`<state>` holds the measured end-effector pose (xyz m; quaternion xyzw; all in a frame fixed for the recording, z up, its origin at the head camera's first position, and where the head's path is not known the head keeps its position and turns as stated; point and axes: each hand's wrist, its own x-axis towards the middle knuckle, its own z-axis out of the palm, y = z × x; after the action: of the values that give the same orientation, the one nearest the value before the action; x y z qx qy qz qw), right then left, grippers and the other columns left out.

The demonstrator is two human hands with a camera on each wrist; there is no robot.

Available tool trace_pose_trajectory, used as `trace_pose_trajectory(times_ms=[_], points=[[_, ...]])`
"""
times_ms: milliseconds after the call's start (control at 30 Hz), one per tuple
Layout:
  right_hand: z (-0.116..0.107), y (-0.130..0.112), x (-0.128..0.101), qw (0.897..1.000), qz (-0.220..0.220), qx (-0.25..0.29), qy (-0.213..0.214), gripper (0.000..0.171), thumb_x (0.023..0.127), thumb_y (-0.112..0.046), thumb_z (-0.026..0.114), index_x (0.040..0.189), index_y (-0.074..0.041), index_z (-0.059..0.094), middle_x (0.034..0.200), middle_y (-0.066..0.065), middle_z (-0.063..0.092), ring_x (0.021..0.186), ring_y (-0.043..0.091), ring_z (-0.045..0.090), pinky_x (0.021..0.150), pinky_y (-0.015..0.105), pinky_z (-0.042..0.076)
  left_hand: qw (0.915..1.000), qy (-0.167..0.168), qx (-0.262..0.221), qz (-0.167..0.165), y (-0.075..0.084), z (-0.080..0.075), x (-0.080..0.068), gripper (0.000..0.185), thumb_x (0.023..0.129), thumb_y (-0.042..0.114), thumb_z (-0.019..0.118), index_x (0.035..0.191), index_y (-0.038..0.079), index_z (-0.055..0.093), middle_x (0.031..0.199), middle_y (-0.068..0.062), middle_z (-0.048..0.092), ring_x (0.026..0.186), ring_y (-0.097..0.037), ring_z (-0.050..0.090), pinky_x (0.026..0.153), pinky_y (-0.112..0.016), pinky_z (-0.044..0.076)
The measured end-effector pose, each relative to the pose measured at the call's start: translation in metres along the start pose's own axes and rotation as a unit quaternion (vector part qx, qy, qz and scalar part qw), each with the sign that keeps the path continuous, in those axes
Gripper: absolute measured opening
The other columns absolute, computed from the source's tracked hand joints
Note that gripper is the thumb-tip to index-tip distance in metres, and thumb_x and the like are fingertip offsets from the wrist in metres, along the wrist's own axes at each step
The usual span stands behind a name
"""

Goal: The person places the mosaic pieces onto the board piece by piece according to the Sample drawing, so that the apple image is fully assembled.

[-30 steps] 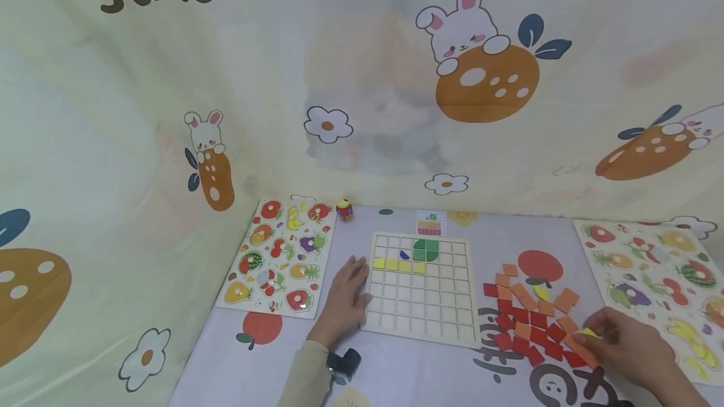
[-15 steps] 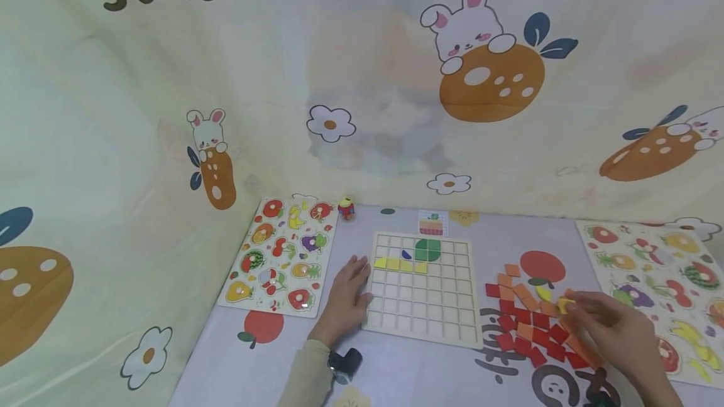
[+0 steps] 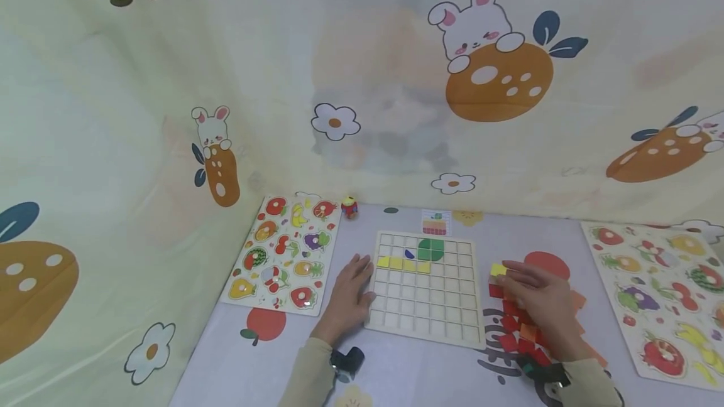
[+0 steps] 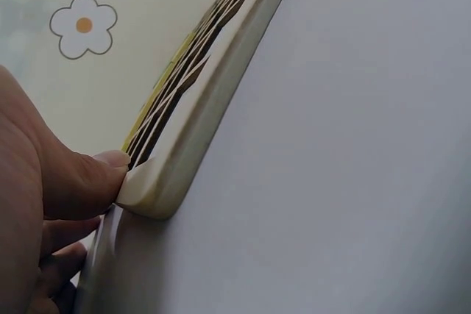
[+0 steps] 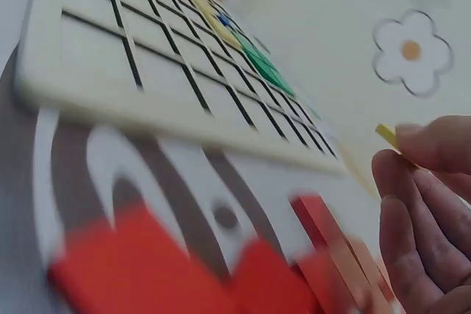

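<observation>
Yellow square (image 3: 498, 269): while our left hand (image 3: 345, 297) lay relaxed, our right hand (image 3: 540, 301) pinched it.
Pale wooden grid (image 3: 423, 302): part-filled; red squares (image 3: 508, 343) seemed unplaced.

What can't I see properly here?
Head view: much of the tile pile, hidden by the right hand.
Head view: details of the picture card, too small.
Left wrist view: far end of the board, cut off by top edge.
Right wrist view: part of the yellow tile, behind that hand.
</observation>
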<state>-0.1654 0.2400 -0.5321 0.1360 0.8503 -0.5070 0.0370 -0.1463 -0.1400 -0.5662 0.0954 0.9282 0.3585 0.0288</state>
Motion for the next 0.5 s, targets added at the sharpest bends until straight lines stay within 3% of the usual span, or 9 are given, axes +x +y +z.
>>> trace_pose_trajectory(times_ms=[233, 367, 500], points=[[0.035, -0.017, 0.008, 0.997, -0.057, -0.042, -0.017, 0.061, 0.092, -0.048, 0.082, 0.139, -0.011, 0.069, 0.126, 0.02, 0.076, 0.104, 0.029, 0.077, 0.069, 0.014, 0.059, 1.0, 0.0, 0.003, 0.008, -0.001, 0.001, 0.0, 0.061, 0.102, 0.016, 0.062, 0.16, 0.007, 0.046, 0.175, -0.002, 0.032, 0.166, -0.026, 0.018, 0.136, -0.052, 0.018], [0.052, -0.024, 0.014, 0.992, -0.087, -0.079, -0.037, 0.054, 0.093, -0.041, 0.082, 0.135, -0.008, 0.07, 0.119, 0.021, 0.077, 0.099, 0.031, 0.077, 0.068, 0.018, 0.059, 0.9998, 0.007, 0.008, 0.017, -0.001, 0.001, 0.0, 0.06, 0.101, 0.014, 0.062, 0.159, 0.004, 0.047, 0.174, -0.004, 0.034, 0.165, -0.029, 0.02, 0.135, -0.053, 0.02], [0.066, -0.03, 0.02, 0.982, -0.122, -0.132, -0.059, 0.043, 0.095, -0.031, 0.081, 0.132, -0.011, 0.071, 0.115, 0.015, 0.077, 0.097, 0.027, 0.073, 0.074, 0.025, 0.058, 0.9998, 0.009, 0.007, 0.018, -0.002, 0.0, 0.0, 0.06, 0.101, 0.013, 0.062, 0.158, 0.003, 0.047, 0.173, -0.006, 0.035, 0.165, -0.03, 0.021, 0.135, -0.054, 0.02]])
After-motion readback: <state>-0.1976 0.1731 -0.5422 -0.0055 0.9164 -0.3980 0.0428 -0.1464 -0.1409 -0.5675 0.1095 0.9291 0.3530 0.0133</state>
